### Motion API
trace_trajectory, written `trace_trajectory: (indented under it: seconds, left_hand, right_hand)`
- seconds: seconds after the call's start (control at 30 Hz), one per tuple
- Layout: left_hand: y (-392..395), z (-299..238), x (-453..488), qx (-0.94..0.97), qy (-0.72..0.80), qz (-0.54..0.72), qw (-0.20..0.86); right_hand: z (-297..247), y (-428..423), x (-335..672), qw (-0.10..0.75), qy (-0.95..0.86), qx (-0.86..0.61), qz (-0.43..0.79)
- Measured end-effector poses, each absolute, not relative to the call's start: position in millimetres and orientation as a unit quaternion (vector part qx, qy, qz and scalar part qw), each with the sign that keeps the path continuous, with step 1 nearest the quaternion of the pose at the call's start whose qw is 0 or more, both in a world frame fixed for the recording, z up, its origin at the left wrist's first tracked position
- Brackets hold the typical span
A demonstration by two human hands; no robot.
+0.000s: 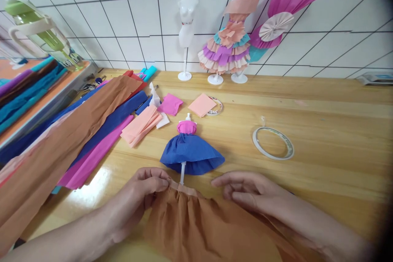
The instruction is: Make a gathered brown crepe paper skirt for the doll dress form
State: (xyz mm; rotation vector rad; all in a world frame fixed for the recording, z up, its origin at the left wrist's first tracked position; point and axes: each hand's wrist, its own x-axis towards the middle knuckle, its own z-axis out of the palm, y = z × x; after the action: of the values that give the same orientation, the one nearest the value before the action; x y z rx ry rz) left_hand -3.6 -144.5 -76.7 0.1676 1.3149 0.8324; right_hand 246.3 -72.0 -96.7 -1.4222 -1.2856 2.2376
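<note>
Pinched in my left hand [150, 184] is the top left corner of a brown crepe paper skirt [196, 225], gathered into folds under a taped upper edge. My right hand [245, 188] hovers at the skirt's right side, thumb and fingers apart, gripping nothing. Just beyond lies a small mannequin [188, 118] with a pink top [186, 127] and a blue paper skirt [192, 153]. Its white stand pole [183, 172] points toward me, and the brown paper hides the pole's lower end.
Long crepe paper strips [70, 135] cover the left side. Folded peach paper [144, 125], a pink square [170, 104] and a tape roll [273, 143] lie around the mannequin. A bare mannequin [186, 20] and dressed ones [229, 45] stand along the tiled wall. A bottle [43, 28] is far left.
</note>
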Motion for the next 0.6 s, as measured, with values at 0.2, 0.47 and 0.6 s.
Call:
trace_trajectory:
  seconds: [0.2,0.47,0.6]
  left_hand:
    - [-143,-78,-14,0.165,0.569,0.352,0.725]
    - [-141,-76,-18,0.164,0.562,0.356,0.728]
    - [-141,-79,-12,0.100,0.522,0.373,0.760]
  right_hand:
    - [-93,-68,254,0.130,-0.501,-0.458,0.723]
    - [-88,-66,249,0.182,-0.390,-0.484,0.762]
    - [-98,-66,247,0.196,-0.367,-0.474,0.776]
